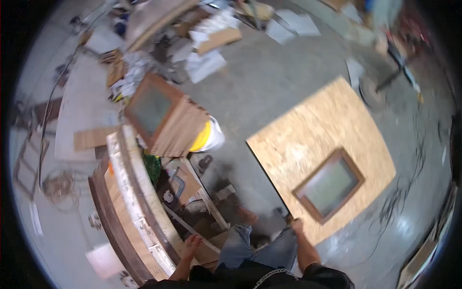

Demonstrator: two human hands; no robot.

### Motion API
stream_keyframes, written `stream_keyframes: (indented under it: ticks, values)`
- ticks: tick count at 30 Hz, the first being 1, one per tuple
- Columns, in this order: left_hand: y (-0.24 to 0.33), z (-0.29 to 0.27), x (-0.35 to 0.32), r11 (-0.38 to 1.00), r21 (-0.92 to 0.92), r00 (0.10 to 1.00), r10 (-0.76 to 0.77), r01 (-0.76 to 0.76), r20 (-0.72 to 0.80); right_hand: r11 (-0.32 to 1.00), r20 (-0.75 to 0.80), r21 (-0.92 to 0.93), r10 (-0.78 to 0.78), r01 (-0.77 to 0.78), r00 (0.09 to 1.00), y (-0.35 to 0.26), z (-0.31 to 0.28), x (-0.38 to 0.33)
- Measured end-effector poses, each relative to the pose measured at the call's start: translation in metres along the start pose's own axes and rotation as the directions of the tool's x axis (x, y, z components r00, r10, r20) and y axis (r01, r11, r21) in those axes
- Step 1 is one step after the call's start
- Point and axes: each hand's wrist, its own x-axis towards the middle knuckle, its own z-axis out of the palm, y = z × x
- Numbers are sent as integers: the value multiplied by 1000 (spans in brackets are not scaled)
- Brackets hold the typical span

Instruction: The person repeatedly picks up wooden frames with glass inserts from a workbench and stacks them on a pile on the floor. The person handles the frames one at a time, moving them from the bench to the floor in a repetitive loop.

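My left hand [192, 244] hangs low over the gap beside a padded bench-like piece, its blurred fingers loosely apart and holding nothing I can see. At the near edge of a chipboard tabletop [298, 139], my right hand [297, 225] is closed. A small dark shape shows by its fingers, too blurred to name. Just beyond that hand, a brown wooden frame with a glass-like pane [332, 185] lies flat on the board. Farther left, a stack of similar brown frames [180, 125] stands tilted.
A long layered bench [139, 216] curves along my left. Behind the stack sits a white and yellow bucket [209, 136]. A clamp-like grey tool [178, 185] lies on a low wooden stand. Papers and cardboard [207, 65] litter the far floor; thin cables [397, 192] lie at right.
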Motion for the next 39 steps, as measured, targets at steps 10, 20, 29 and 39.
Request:
stream_keyframes:
  ticks: [10,20,29,39]
  values:
    - [43,-102,-49,865,-454,941,57,-213,-332,892,456,155,-446,425,770,-446,41,-9]
    - [24,-142,-74,729,-561,700,-160,-391,-696,772,395,628,-425,99,814,-851,35,8]
    - [30,-100,-22,496,-823,499,-657,-278,-565,813,144,-15,-574,581,806,-833,92,112]
    - [4,-116,-60,424,-831,469,-687,-360,-554,276,232,955,-481,-105,846,-885,-161,-11]
